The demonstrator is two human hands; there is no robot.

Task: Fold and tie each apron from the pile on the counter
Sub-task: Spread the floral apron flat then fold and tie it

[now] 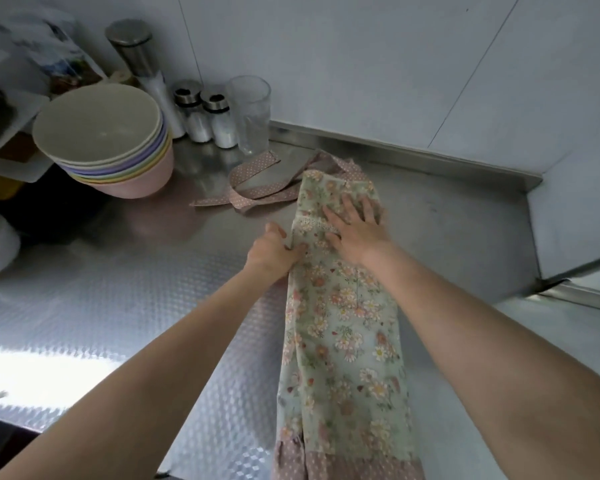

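Note:
A floral apron (343, 341), pale green with pink flowers and a pink dotted hem, lies folded into a long narrow strip on the steel counter (118, 306). Its pink dotted straps (257, 188) trail loose to the left of its far end. My right hand (355, 225) presses flat on the upper part of the strip, fingers spread. At the strip's left edge my left hand (272, 252) pinches the fabric with curled fingers. No other apron shows in the head view.
A stack of pastel bowls (108, 140) stands at the back left. Beside it are two shakers (205, 116), a clear glass (252, 112) and a tall steel canister (132, 50). Walls close the back and the right side.

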